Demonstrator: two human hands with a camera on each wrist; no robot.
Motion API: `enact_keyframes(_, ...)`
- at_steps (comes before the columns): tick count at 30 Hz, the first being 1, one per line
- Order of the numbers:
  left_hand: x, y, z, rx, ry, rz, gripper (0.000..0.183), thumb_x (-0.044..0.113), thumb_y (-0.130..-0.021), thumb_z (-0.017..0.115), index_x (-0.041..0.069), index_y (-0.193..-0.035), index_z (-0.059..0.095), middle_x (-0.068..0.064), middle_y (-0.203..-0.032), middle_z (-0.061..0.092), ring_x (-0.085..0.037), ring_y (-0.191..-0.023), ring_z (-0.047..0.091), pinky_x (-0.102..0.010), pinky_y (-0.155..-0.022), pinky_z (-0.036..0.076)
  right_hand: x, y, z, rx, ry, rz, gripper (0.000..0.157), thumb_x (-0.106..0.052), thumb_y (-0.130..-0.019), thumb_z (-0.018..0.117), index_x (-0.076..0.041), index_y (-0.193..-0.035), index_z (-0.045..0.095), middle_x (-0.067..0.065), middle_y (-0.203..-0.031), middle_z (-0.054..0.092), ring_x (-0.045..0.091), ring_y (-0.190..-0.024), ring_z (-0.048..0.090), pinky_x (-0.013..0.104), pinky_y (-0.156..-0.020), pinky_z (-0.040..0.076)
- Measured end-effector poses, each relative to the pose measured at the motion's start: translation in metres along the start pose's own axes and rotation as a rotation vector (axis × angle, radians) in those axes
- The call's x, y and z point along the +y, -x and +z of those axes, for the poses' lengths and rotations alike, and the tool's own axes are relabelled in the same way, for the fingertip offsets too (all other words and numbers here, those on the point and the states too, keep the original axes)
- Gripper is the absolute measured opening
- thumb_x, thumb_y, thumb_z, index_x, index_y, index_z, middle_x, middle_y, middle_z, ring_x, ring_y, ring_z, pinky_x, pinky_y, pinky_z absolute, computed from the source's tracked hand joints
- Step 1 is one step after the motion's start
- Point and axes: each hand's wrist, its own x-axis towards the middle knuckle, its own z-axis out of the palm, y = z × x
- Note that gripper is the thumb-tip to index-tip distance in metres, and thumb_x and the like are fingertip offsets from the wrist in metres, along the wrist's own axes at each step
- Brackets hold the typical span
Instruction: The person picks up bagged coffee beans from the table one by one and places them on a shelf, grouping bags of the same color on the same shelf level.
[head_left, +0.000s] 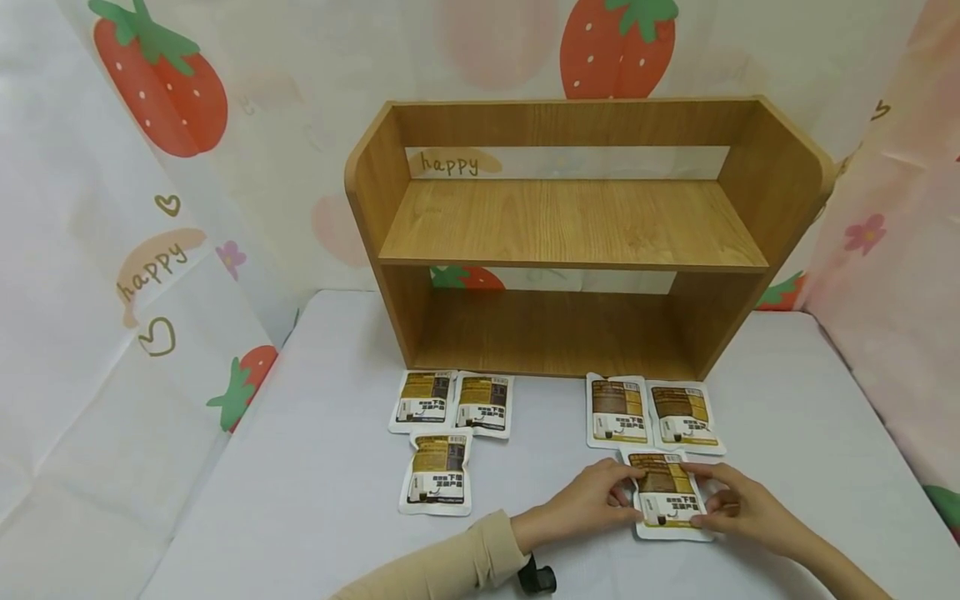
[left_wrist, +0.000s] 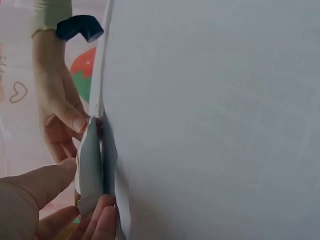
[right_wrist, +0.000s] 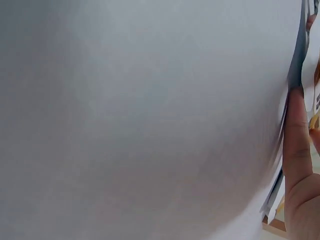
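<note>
A flat white-edged pouch with brown and gold print lies on the white table, its long sides between my two hands. My left hand pinches its left edge between thumb and fingers. On the opposite side, my right hand pinches the right edge. In the left wrist view the pouch appears edge-on, slightly off the white cloth, with the left hand near and the right hand beyond. The right wrist view catches only part of the right hand beside the pouch edge.
Two similar pouches, one beside another, lie just beyond the held one. Three more, including a front one, are grouped at left. A two-tier wooden shelf stands behind. A black device sits under the left wrist.
</note>
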Motion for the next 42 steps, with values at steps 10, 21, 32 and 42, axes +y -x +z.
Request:
enact_keyframes(10, -0.002, 0.004, -0.002, 0.060, 0.205, 0.007, 0.050, 0.015, -0.082, 0.071, 0.005, -0.127, 0.054, -0.005, -0.105, 0.053, 0.005, -0.076, 0.058, -0.009, -0.066, 0.048, -0.012, -0.004, 0.003, -0.015, -0.079, 0.104, 0.071, -0.012, -0.076, 0.075, -0.001, -0.136, 0.039, 0.024, -0.113, 0.042, 0.000, -0.066, 0.055, 0.022, -0.053, 0.049)
enact_keyframes(21, -0.012, 0.009, -0.016, 0.121, 0.314, 0.019, 0.047, 0.015, -0.082, 0.071, 0.006, -0.125, 0.055, -0.007, -0.115, 0.055, 0.001, -0.079, 0.062, -0.014, -0.067, 0.050, -0.024, -0.023, 0.005, -0.007, -0.076, 0.159, 0.074, -0.017, -0.076, 0.076, -0.001, -0.136, 0.038, 0.025, -0.118, 0.043, 0.004, -0.066, 0.056, 0.022, -0.054, 0.049)
enact_keyframes(32, -0.013, 0.014, -0.034, 0.189, 0.322, -0.048, 0.048, 0.014, -0.078, 0.075, 0.007, -0.123, 0.058, -0.009, -0.112, 0.054, -0.002, -0.078, 0.062, -0.015, -0.066, 0.050, -0.038, -0.045, 0.009, 0.026, -0.058, 0.163, 0.073, -0.019, -0.073, 0.078, -0.005, -0.136, 0.042, 0.020, -0.114, 0.047, 0.004, -0.066, 0.055, 0.021, -0.053, 0.048)
enact_keyframes(42, -0.014, 0.016, -0.048, 0.227, 0.322, -0.053, 0.049, 0.014, -0.077, 0.075, 0.010, -0.123, 0.058, -0.006, -0.109, 0.055, -0.001, -0.078, 0.062, -0.016, -0.066, 0.051, -0.048, -0.059, 0.010, 0.050, -0.046, 0.140, 0.071, -0.017, -0.074, 0.077, -0.004, -0.135, 0.043, 0.025, -0.125, 0.044, 0.008, -0.075, 0.059, 0.023, -0.060, 0.053)
